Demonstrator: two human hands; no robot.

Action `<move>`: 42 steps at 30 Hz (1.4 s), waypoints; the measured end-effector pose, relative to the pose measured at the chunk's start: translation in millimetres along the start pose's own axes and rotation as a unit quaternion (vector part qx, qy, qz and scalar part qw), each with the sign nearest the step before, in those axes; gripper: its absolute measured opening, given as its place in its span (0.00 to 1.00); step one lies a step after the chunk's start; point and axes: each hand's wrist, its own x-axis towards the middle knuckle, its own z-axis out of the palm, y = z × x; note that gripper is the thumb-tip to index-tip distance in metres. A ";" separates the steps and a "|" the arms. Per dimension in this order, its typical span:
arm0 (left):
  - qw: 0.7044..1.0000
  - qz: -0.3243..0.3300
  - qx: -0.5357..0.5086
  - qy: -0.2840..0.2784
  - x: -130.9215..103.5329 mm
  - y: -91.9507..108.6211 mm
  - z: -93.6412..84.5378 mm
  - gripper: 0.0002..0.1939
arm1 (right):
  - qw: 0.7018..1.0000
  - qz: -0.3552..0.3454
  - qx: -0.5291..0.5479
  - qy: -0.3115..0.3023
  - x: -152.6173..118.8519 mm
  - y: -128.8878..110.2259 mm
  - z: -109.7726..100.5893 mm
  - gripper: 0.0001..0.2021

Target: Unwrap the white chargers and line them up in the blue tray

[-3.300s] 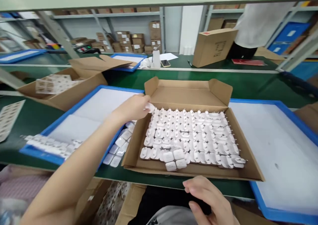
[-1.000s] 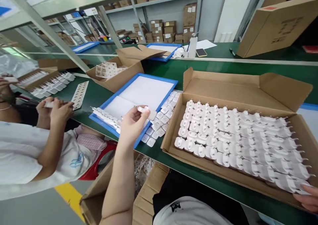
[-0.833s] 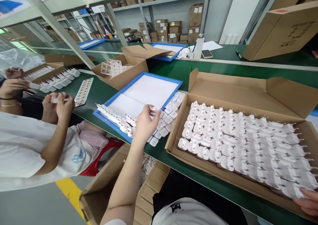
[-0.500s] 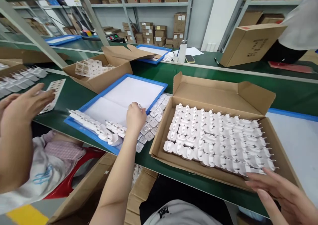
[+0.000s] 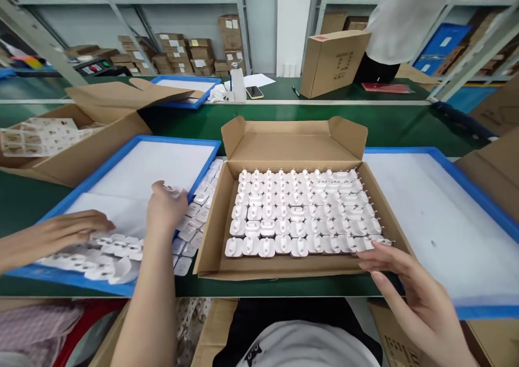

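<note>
An open cardboard box [image 5: 284,273] stands in front of me, filled with rows of white power adapters [image 5: 298,213], pins pointing up. My left hand [image 5: 165,207] is closed around a white power adapter [image 5: 173,191], mostly covered by the fingers, above a blue-rimmed tray [image 5: 162,159]. My right hand [image 5: 417,297] is open, thumb apart, its fingertips at the right end of the nearest adapter row. More adapters [image 5: 115,251] lie in a bunch at the tray's front. Beside the tray, flat white pieces [image 5: 190,229] are spread up to the box's left wall.
A co-worker's hand [image 5: 77,229] reaches over the left tray's adapters. Another blue-rimmed tray [image 5: 458,221] lies right of the box. An open carton [image 5: 81,145] holding printed sheets stands back left. Across the green table are a bottle [image 5: 238,83], a phone [image 5: 255,92] and an upright carton [image 5: 334,64].
The view has swung to the right, bringing the box to the middle. The co-worker's hand has come from a sheet at the left to the adapters in the tray. My right hand remains at the box corner.
</note>
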 end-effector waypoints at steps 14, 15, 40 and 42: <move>0.977 0.193 -0.068 0.058 -79.2 33.6 -20.1 0.28 | 0.984 0.035 -0.175 0.025 12.7 9.6 -35.6 0.14; 0.963 0.259 -0.072 0.009 -90.0 40.2 -19.2 0.24 | 0.982 -0.004 -0.189 -0.019 21.5 6.9 -35.4 0.14; 0.941 0.241 0.013 -0.239 -117.5 68.8 8.9 0.45 | 0.856 -0.234 -0.296 -0.355 182.9 -26.9 39.1 0.10; 0.936 0.286 0.018 -0.204 -117.8 60.5 5.7 0.46 | 0.873 -0.234 -0.278 -0.325 174.7 -24.8 10.8 0.20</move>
